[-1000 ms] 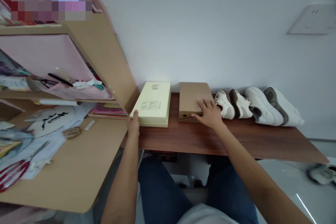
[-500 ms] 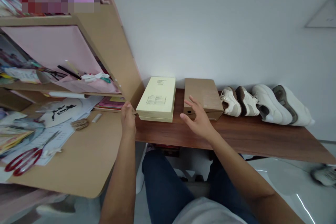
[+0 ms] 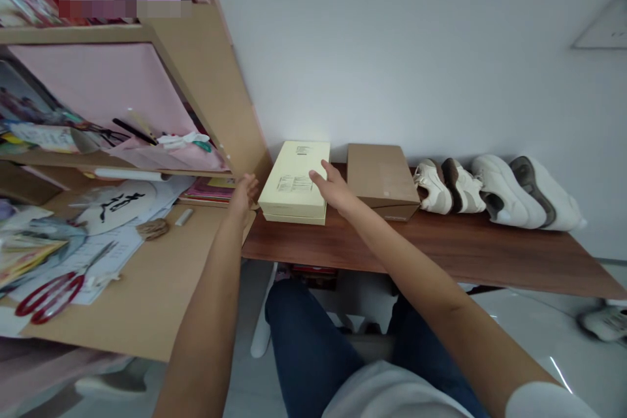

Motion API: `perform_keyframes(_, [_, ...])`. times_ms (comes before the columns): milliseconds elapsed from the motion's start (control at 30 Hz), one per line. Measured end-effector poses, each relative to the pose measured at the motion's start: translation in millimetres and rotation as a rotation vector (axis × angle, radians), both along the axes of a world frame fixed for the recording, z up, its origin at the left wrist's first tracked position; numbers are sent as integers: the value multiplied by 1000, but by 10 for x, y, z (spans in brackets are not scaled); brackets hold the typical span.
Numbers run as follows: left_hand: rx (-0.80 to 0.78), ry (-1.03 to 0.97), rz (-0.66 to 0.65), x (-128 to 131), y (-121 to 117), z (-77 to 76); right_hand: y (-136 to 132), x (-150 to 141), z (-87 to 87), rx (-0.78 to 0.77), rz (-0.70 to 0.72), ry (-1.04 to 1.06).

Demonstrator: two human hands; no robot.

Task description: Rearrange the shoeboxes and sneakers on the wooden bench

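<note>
A pale yellow shoebox (image 3: 294, 173) with printed text on its lid lies at the left end of a dark wooden bench. Over its right edge reaches my right hand (image 3: 337, 191), open, thumb apart from the fingers; whether it touches the box I cannot tell. My left hand (image 3: 243, 194) is a little left of the same box, fingers stretched out and holding nothing. Right of the yellow one sits a brown cardboard shoebox (image 3: 379, 173), its lid down. Beside it stand a beige and brown pair of sneakers (image 3: 431, 189) and a pair of white shoes (image 3: 507, 196).
The bench (image 3: 441, 248) runs along a pale wall. At left, a desk (image 3: 161, 287) with shelves borders the bench; red-handled scissors (image 3: 59, 294), papers, a ball of twine (image 3: 153, 228) and a white hand fan (image 3: 117, 206) lie on it. Another shoe (image 3: 607, 321) is on the floor at right.
My right hand has moved left, from in front of the brown box to the yellow box's right edge. My left hand has risen slightly, its fingers now more spread. The boxes stay in place.
</note>
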State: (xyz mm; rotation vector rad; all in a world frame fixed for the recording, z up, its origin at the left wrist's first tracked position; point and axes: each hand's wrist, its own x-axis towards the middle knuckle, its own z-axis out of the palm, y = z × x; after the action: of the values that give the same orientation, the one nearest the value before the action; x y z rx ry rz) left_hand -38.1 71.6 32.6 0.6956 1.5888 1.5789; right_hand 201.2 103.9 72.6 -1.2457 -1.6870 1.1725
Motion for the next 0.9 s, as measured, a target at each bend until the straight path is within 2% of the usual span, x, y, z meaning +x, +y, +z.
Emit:
perform_keyframes(100, [-27, -44, -35, -19, 12, -180, 10, -78, -163, -25, -49, -36])
perform_keyframes(200, [-24, -53, -38, -32, 13, -282, 1, -131, -293, -45, -85, -73])
perform_keyframes(433, [27, -83, -51, -17, 70, -398, 18, -267, -490, -65, -154, -42])
perform_keyframes(567, [70, -123, -105, 2, 97, -506, 39, -298, -545, -104, -167, -56])
perform_keyframes(700, [154, -103, -87, 8, 117, -605, 76, -301, -583, -95, -180, -37])
perform_keyframes(800, [137, -95, -111, 22, 114, -642, 106, -304, -646, -100, -198, -61])
perform_keyframes(900, [148, -74, -129, 52, 94, -659, 111, -306, -748, 0, -158, -111])
